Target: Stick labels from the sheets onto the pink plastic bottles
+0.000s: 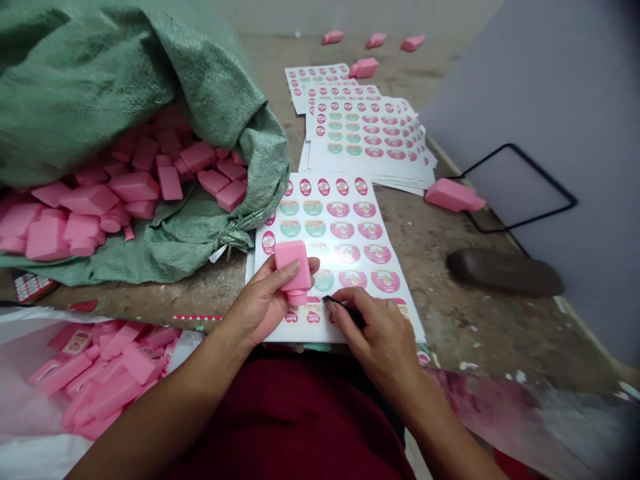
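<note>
Green sack (210,73) and white bag (23,393) hold pink bottles (133,187); hands (263,300) (383,333) grasp another bottle (291,253) (left) and a dark tool (356,315) (right).

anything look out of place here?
Yes. A brown object, too blurred to identify, lies at right, unlike the bottles and label sheets. One loose bottle lies on its side nearby, away from the green sack. Scraps litter the near right edge.

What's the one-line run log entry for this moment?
left hand: holds pink bottle; right hand: holds dark tool, at sticker sheet; green sack: open
</note>
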Demonstrator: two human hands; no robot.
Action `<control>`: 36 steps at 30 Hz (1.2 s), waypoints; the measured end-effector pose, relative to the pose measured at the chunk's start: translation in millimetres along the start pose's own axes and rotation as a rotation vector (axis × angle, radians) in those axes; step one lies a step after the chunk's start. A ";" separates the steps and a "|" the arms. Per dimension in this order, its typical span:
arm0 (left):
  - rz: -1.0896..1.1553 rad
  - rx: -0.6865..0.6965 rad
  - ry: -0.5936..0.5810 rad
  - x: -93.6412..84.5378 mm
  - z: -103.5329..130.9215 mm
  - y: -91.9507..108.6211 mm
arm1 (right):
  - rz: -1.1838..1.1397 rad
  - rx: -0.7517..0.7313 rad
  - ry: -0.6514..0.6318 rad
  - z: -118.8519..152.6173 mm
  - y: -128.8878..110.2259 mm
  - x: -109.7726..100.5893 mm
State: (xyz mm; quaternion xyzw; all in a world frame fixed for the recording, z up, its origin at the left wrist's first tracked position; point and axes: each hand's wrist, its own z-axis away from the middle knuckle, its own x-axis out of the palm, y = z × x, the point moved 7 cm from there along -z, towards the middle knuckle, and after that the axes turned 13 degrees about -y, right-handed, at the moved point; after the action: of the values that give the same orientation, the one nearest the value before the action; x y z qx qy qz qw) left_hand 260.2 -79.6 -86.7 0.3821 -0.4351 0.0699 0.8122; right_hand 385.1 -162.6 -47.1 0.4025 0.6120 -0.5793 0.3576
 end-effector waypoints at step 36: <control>0.010 -0.070 -0.018 24.6 20.2 -12.2 | -0.886 0.244 -0.171 -29.6 15.2 -11.0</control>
State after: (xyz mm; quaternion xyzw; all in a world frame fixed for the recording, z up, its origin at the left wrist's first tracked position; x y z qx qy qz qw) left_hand 267.6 -107.3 -68.2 0.3518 -0.4466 0.0553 0.8208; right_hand 404.3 -133.8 -41.4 0.0923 0.6208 -0.7749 0.0751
